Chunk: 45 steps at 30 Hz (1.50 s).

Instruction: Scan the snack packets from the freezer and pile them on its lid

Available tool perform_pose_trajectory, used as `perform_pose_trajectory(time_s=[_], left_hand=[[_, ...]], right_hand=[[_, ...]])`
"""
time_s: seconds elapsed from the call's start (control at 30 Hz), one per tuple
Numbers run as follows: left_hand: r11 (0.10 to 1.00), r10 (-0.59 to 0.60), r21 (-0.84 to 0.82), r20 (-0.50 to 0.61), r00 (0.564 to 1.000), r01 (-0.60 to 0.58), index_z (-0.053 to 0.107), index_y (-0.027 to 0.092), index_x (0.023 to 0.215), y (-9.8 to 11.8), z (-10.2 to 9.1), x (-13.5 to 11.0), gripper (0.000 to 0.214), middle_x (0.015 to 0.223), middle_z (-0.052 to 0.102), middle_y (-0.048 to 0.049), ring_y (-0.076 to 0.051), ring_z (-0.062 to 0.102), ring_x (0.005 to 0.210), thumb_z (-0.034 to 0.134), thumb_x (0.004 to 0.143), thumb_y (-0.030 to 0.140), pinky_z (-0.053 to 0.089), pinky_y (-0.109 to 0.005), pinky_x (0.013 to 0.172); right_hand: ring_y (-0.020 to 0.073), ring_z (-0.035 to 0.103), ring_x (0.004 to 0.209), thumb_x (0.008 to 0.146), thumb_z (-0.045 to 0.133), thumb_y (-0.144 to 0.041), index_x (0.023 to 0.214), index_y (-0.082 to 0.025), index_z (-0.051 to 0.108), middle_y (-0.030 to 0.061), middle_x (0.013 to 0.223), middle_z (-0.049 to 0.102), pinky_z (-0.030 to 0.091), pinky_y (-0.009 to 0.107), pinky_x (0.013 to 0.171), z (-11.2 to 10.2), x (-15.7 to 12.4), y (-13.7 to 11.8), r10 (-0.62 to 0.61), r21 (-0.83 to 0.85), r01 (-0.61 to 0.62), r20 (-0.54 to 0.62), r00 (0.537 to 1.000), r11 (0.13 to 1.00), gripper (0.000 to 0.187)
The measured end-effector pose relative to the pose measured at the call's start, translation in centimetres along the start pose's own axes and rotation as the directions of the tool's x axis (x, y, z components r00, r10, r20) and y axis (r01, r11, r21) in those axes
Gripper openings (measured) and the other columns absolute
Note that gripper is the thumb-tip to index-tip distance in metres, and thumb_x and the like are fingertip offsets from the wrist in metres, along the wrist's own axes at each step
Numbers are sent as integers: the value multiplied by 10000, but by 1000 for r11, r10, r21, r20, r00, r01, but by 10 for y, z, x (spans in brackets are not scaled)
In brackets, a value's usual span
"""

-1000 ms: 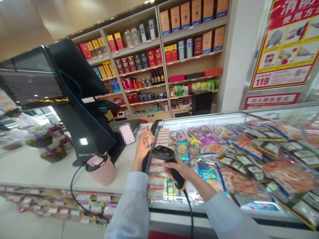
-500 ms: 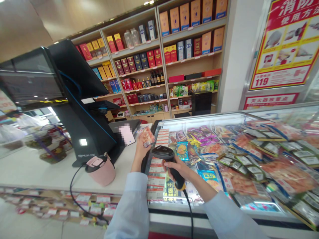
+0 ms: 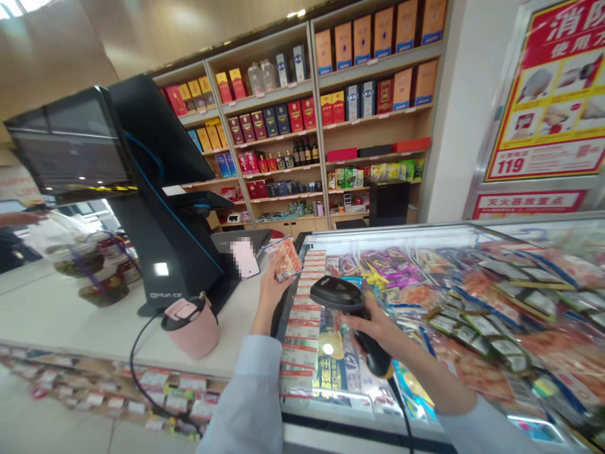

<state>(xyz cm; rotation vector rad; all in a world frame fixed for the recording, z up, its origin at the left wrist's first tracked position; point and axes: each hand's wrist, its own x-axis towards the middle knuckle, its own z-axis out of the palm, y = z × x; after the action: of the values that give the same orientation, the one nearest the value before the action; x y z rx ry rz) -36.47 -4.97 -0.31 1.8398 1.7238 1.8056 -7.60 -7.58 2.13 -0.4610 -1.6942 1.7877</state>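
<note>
My left hand (image 3: 273,285) grips a small packaged snack (image 3: 286,258) with an orange-red, partly clear wrapper, held up near the corner of the glass display case. My right hand (image 3: 373,321) is wrapped round the handle of a black barcode scanner (image 3: 338,294). The scanner's head points left, towards the packet, with a gap between them. Its cable runs down from the handle to the bottom of the view. Behind my left hand, a phone (image 3: 246,257), its surface blurred out, lies by the foot of the register.
A black checkout terminal (image 3: 174,252) stands on the white counter (image 3: 51,315), with a pink container (image 3: 191,328) before it. Jars in carry bags (image 3: 106,271) sit at left, near another person's hand (image 3: 21,217). The glass case (image 3: 425,236) holds many packets. Stocked shelves (image 3: 321,126) line the back.
My right hand and the scanner have moved right, away from the packet. My left hand still holds the packet, now turned to show more of its face. The view has shifted slightly left.
</note>
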Motion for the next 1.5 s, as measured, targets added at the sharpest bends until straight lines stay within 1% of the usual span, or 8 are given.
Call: perform_pose_trajectory(time_s=[0.13, 0.23, 0.63, 1.13, 1.2, 1.33, 1.43, 1.5], left_hand=[[1000, 15, 11, -12, 1000, -15, 514, 246, 1300, 0, 0, -2, 656, 1321, 574, -75, -276, 544, 1210, 750, 688, 248, 415, -451, 1055], [1000, 17, 12, -4, 1000, -17, 513, 248, 1305, 1, 0, -3, 666, 1317, 577, -73, -281, 552, 1200, 755, 685, 256, 435, -447, 1040], [1000, -7, -29, 7, 1000, 7, 509, 264, 1314, -1, 6, -4, 669, 1346, 558, -59, -273, 545, 1219, 744, 691, 206, 428, -459, 1062], [999, 22, 41, 21, 1000, -23, 500, 269, 1331, -12, 11, -3, 685, 1319, 578, -64, -274, 565, 1185, 739, 691, 241, 444, -449, 1029], [999, 7, 51, 43, 999, -10, 508, 259, 1323, -17, 12, -3, 695, 1291, 598, -70, -275, 592, 1138, 749, 671, 243, 457, -460, 1005], [995, -84, 57, 34, 996, 82, 521, 245, 1302, -19, 19, -7, 713, 1187, 646, -75, -270, 635, 1036, 774, 635, 253, 479, -467, 958], [989, -149, -12, -5, 989, 149, 455, 251, 1350, -3, 35, -7, 754, 1158, 647, -81, -263, 642, 1008, 761, 662, 290, 493, -470, 929], [993, -94, -77, 10, 996, 94, 414, 258, 1372, 17, 51, -3, 754, 1213, 620, -86, -260, 616, 1069, 739, 694, 308, 471, -475, 962]], right_hand=[[104, 478, 331, 741, 671, -521, 811, -169, 551, -20, 501, 560, 380, 218, 337, -2, -7, 5, 38, -8, -38, 42, 998, 999, 378], [100, 464, 321, 740, 676, -513, 811, -174, 537, -33, 447, 539, 372, 214, 351, 0, -9, 7, 65, -15, -65, 68, 996, 998, 373], [114, 489, 330, 735, 664, -515, 820, -161, 548, -26, 460, 541, 385, 218, 353, 5, -10, 8, 63, -8, -63, 42, 997, 998, 382], [106, 464, 307, 749, 664, -497, 781, -152, 568, -34, 405, 520, 371, 211, 342, 6, -3, 12, 39, 36, -41, 64, 997, 998, 359], [104, 465, 305, 743, 669, -497, 776, -156, 566, -35, 432, 529, 362, 209, 326, 7, -6, 5, 27, 56, -30, 45, 999, 998, 357], [86, 484, 334, 707, 706, -437, 799, -165, 549, 5, 649, 632, 358, 209, 319, 5, -31, -24, -62, 95, 67, -52, 997, 993, 327], [82, 475, 345, 728, 681, -407, 759, -170, 541, -18, 576, 584, 360, 202, 332, -6, -61, -50, -119, 53, 127, -134, 984, 990, 277], [82, 467, 349, 734, 666, -401, 769, -176, 539, -36, 527, 548, 358, 194, 336, -19, -81, -64, -160, 42, 173, -210, 964, 984, 260]])
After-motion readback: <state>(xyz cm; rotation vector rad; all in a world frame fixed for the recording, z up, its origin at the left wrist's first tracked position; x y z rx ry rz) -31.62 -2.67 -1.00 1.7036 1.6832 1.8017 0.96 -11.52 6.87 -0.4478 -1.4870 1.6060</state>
